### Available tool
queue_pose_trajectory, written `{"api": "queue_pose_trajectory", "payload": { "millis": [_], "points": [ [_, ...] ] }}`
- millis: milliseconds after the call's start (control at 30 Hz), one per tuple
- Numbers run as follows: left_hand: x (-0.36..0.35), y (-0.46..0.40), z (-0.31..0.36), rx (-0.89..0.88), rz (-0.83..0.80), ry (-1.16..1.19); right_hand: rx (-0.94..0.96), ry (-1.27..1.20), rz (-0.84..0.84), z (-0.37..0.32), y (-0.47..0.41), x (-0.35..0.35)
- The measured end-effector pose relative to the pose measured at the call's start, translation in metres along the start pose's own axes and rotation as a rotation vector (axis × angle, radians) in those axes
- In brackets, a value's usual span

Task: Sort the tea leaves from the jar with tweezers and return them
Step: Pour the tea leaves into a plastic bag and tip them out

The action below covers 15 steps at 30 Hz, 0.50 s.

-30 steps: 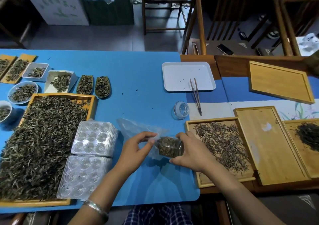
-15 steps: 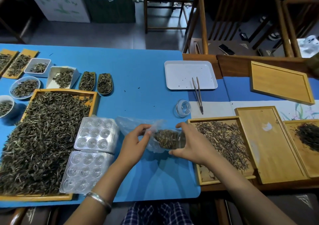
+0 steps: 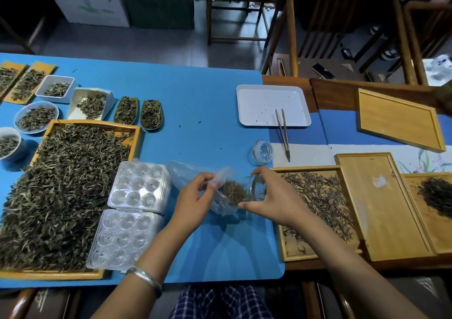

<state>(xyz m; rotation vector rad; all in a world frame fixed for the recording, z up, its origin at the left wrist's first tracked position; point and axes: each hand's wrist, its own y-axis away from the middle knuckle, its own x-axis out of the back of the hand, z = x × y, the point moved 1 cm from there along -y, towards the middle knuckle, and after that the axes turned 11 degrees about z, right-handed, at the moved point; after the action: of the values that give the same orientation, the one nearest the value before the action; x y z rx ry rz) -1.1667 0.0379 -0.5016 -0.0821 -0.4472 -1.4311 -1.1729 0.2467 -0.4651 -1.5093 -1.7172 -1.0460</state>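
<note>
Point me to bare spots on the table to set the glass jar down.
Bare blue mat between the two small oval leaf dishes and the white rectangular tray; also the near strip of mat beneath the forearms. The empty bamboo tray is free. Crowded: the left side, packed with leaf trays and the clear plastic blister moulds.

A wooden table [image 3: 342,91], spread with a blue mat [image 3: 195,103] on its left part. Far left of the fingers [image 3: 208,179]: a large wooden tray [image 3: 97,125] heaped with tea, small dishes beyond it, two clear plastic blister trays [image 3: 137,208] just left of them. Beyond the fingers: a glass lid [image 3: 263,151], tweezers [image 3: 283,135] leaning on a white tray [image 3: 256,103]. Right of the fingers: a wooden tray of needle leaves [image 3: 291,255] and further wooden trays.
</note>
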Motion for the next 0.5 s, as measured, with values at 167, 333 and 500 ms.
{"api": "queue_pose_trajectory", "payload": {
  "millis": [167, 333, 500],
  "points": [
    [-0.002, 0.0, -0.002, 0.006, 0.055, 0.019, 0.05, 0.008, 0.006, -0.004, -0.002, 0.006],
    [-0.006, 0.0, -0.005, 0.029, 0.074, 0.025, 0.106, 0.032, 0.021, -0.011, -0.008, 0.008],
    [-0.008, -0.002, -0.006, 0.027, 0.08, 0.033, 0.107, 0.011, 0.085, -0.014, -0.01, 0.007]
  ]
}}
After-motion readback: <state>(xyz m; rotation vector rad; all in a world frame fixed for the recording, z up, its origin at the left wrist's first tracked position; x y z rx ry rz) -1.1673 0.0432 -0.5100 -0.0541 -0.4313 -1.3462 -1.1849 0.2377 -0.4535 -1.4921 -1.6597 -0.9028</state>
